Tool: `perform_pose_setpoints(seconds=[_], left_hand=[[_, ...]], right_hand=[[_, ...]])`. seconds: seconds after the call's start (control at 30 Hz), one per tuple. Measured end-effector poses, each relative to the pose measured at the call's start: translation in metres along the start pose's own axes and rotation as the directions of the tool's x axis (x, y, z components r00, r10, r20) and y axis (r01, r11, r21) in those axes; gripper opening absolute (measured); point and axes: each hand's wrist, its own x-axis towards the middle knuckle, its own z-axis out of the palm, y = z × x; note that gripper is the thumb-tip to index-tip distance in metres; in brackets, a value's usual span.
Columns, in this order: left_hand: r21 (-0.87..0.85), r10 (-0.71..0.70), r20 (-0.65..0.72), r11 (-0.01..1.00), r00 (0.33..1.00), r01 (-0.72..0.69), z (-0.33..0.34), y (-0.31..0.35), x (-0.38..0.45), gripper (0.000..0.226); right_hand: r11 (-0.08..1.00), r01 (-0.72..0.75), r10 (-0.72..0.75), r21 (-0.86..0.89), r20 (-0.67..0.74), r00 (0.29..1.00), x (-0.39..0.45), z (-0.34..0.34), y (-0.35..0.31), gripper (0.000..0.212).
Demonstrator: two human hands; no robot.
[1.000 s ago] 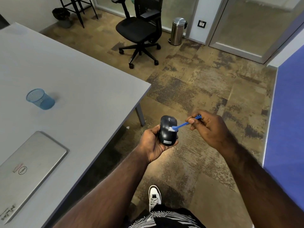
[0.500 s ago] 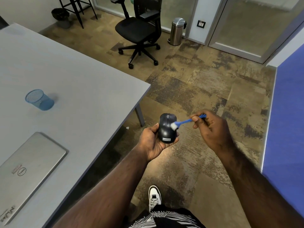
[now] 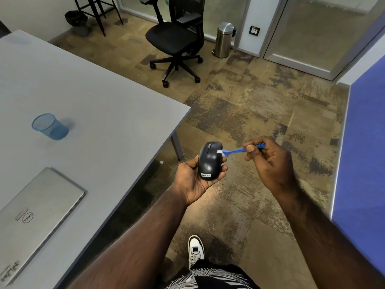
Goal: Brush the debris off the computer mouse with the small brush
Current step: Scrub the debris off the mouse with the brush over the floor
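Observation:
A black computer mouse point(image 3: 209, 161) with a small Lenovo label rests in the palm of my left hand point(image 3: 192, 180), held above the floor just off the table's corner. My right hand point(image 3: 268, 161) pinches the handle of a small blue brush point(image 3: 235, 151). Its white bristles touch the mouse's upper right edge, near the front. My fingers cover the far end of the handle.
A grey table point(image 3: 93, 113) at my left holds a blue mesh cup point(image 3: 50, 127) and a closed silver laptop point(image 3: 35, 217). A black office chair point(image 3: 177, 42) and a steel bin point(image 3: 225, 39) stand further off. A blue panel point(image 3: 364, 153) rises at my right.
The brush head has slid from the middle of the mouse's right side up toward its front edge. My right hand rose a little with it. The mouse stayed in my left palm.

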Motion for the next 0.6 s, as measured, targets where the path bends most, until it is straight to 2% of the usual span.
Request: perform_pose_setpoints(seconds=[0.1,0.27,0.43,0.6], left_hand=[[0.002,0.005,-0.029,1.0,1.0,-0.005,-0.001,0.0,0.0,0.053],[0.014,-0.002,0.032,1.0,0.999,0.002,0.0,-0.001,-0.004,0.057],[0.032,0.003,0.012,0.999,1.0,-0.003,0.0,0.001,-0.004,0.057],[0.056,-0.006,0.055,0.998,0.998,0.003,-0.001,-0.001,-0.004,0.058]], right_hand=[[0.999,0.024,-0.026,0.042,0.054,0.998,-0.005,0.0,-0.002,0.008],[1.0,-0.006,0.005,-0.012,-0.06,0.998,0.003,-0.001,0.0,0.01],[1.0,0.015,-0.015,0.026,-0.003,1.0,-0.001,-0.002,-0.001,0.011],[0.998,0.019,-0.025,-0.061,-0.096,0.995,0.007,-0.002,0.002,0.011]])
